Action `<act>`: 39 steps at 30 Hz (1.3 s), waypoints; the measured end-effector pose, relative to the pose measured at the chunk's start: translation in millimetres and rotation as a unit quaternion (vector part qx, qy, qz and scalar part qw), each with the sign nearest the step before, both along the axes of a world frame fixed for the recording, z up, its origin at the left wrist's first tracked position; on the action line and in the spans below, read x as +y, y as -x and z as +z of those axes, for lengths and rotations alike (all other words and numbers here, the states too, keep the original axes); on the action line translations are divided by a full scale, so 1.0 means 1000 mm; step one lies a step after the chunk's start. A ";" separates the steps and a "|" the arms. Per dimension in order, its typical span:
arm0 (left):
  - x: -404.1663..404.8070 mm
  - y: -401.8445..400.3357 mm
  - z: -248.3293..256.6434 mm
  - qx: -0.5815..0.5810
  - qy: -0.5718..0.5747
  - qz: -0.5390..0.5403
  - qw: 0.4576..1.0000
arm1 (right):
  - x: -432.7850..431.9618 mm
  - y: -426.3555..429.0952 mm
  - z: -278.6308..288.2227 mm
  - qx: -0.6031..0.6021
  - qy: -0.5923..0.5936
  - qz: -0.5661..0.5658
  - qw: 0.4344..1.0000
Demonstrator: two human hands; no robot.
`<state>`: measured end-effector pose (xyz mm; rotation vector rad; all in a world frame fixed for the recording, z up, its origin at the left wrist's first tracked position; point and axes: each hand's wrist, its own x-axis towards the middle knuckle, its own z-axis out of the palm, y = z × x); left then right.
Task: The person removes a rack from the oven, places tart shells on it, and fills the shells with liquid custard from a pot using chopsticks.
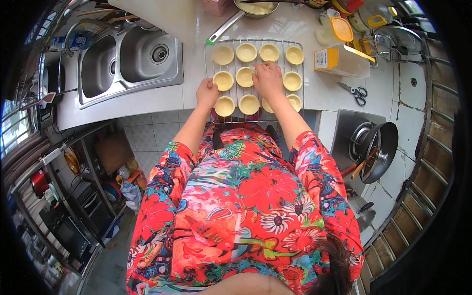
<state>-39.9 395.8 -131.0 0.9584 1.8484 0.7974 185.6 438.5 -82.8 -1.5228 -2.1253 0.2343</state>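
Observation:
Pale tart shells point(248, 104) stand in rows on a metal wire rack point(238, 44) at the counter's front edge. My left hand point(207, 94) is at the rack's left side, its thumb and forefinger gripping the rim of a tart shell point(223, 81) in the middle row. My right hand point(268, 79) reaches over the same row with bent fingers. Its thumb side meets the right rim of another shell point(245, 77). What lies beneath the right palm is hidden, and my forearm partly covers shells in the front row.
A small pan point(257, 9) of pale liquid stands behind the rack, its handle pointing at the rack. At left is a double steel sink point(180, 62). Scissors point(357, 93) and a plastic container point(344, 62) lie to the right. A wok point(389, 153) rests by the gas burner.

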 end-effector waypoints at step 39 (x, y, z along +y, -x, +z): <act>-0.019 0.014 0.001 -0.023 -0.001 0.003 1.000 | -0.018 -0.125 -0.033 0.091 0.219 -0.351 0.906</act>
